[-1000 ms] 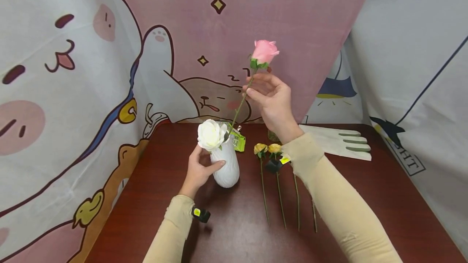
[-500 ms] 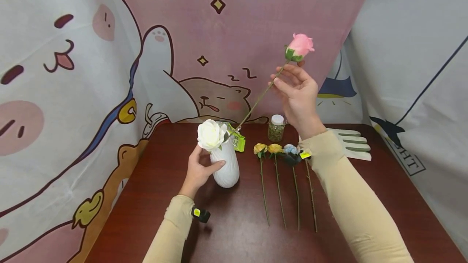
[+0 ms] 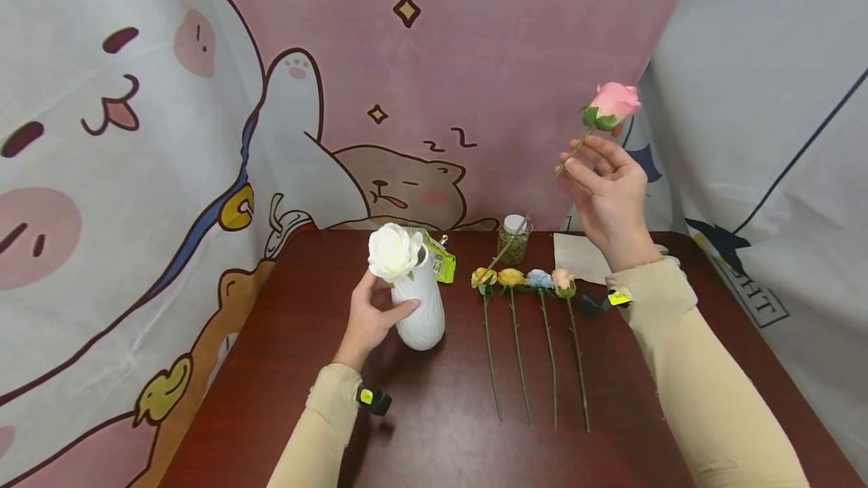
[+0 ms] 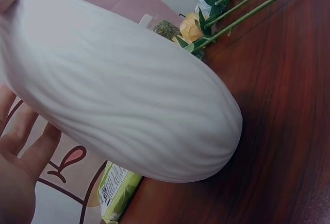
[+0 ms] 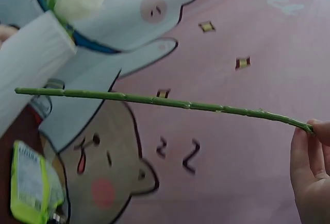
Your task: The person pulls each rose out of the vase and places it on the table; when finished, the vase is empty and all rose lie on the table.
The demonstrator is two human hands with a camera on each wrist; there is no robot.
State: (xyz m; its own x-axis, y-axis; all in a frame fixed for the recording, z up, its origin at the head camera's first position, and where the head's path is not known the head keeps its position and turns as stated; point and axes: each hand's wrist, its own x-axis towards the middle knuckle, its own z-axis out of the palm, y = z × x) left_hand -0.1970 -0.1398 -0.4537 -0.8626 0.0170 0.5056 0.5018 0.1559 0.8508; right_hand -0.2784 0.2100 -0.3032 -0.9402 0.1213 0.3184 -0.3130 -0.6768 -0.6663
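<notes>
My left hand grips the white ribbed vase, thumb across its front. A white rose stands in the vase's mouth, its bloom leaning left over the rim. Up at the right, my right hand pinches the stem of a pink rose just below the bloom. That rose's green stem runs across the right wrist view, and in the head view it slants down left toward a yellow rose on the table. The left wrist view is largely filled by the vase's side.
Two yellow roses, a blue rose and a peach rose lie side by side on the dark table. Behind them stand a white-lidded jar, a green packet and a pale glove, partly hidden by the right arm.
My right hand has moved right with the pink rose, drawing its stem away from the vase's mouth. The blue and peach blooms have come into view. The left hand and vase have stayed put.
</notes>
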